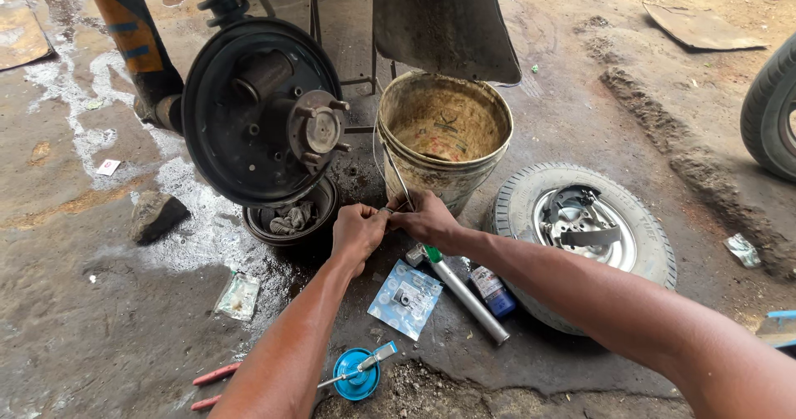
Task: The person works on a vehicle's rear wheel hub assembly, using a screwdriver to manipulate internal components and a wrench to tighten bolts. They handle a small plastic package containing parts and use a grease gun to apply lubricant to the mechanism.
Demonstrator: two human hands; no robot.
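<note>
Here, your left hand [356,230] and right hand [429,218] together, fingers pinched on a small metal part [387,210], just before the bucket [444,137].

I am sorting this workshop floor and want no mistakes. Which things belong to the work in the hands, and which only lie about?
In the work:
left hand and right hand, pinching a small metal part, too small to identify
bare black brake backing plate with studded hub

Lying about:
dirty plastic bucket
removed wheel with tyre
grey metal tube
blue parts packet
round blue tin
grey stone
</note>
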